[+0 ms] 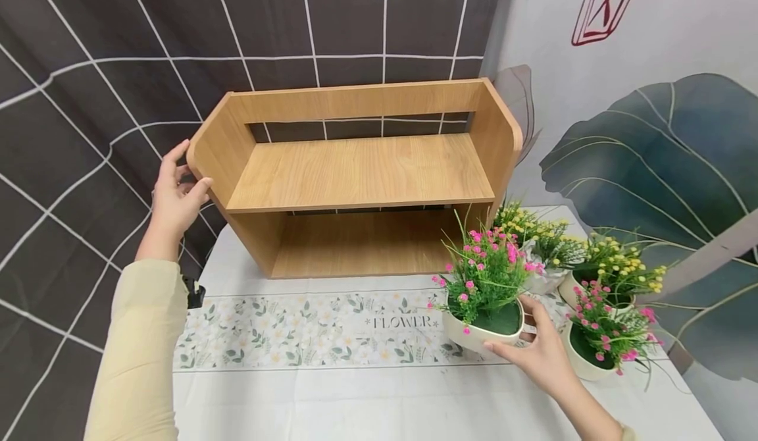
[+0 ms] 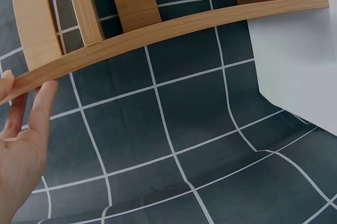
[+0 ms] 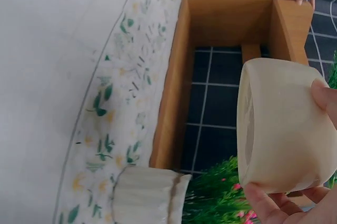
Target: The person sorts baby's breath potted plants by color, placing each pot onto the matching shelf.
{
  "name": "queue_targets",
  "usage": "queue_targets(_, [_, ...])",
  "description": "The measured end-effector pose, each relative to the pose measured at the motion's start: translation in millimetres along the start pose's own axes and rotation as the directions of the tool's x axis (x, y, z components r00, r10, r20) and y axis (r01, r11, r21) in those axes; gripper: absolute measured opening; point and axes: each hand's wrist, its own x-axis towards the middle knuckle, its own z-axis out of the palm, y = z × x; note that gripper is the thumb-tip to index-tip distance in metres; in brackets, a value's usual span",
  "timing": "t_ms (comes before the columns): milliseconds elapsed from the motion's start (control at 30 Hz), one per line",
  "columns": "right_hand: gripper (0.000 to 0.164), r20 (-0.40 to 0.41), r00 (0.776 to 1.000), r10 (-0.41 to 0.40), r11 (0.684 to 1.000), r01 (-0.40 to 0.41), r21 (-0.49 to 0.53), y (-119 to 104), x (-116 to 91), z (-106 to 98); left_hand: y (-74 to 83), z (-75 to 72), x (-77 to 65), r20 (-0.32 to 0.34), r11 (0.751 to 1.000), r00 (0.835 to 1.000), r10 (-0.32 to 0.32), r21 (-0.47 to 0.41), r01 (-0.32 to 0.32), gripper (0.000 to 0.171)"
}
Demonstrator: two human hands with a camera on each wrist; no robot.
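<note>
My left hand [image 1: 176,197] pinches the edge of the left side panel of a two-tier wooden shelf [image 1: 361,171], thumb on one face and fingers on the other. In the left wrist view, the panel edge [image 2: 158,30] runs between thumb and fingers. My right hand [image 1: 541,352] grips the cream pot [image 3: 284,124] of an artificial plant with pink flowers [image 1: 485,283], thumb and fingers on opposite sides. Held in front of the shelf's right end, the pot shows its underside in the right wrist view, clear of the table.
Right of the shelf stand potted plants with yellow flowers [image 1: 622,266] and another pink-flowered plant [image 1: 610,329]. A floral runner [image 1: 266,332] lies across the white tablecloth [image 1: 355,401]. Dark grid-patterned cloth [image 1: 71,243] hangs behind and to the left.
</note>
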Motion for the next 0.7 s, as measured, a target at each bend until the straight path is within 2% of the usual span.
queue_targets(200, [0.088,-0.018,0.999,-0.044,0.999,0.044,0.005,-11.5,7.0,3.3,1.8,-1.8,0.0,-0.002,1.0,1.0,-0.008,-0.006,0.008,0.069])
queue_targets(433, [0.086,-0.042,0.998,-0.054,0.997,0.056,0.046,-26.8,15.4,9.0,2.7,-3.3,-1.1,-0.001,0.999,1.0,-0.015,-0.029,0.015,0.068])
queue_targets(700, [0.083,-0.07,0.993,-0.095,0.99,0.101,0.103,-41.7,23.6,7.3,0.9,-1.5,1.5,0.002,0.998,1.0,0.017,-0.056,-0.017,0.069])
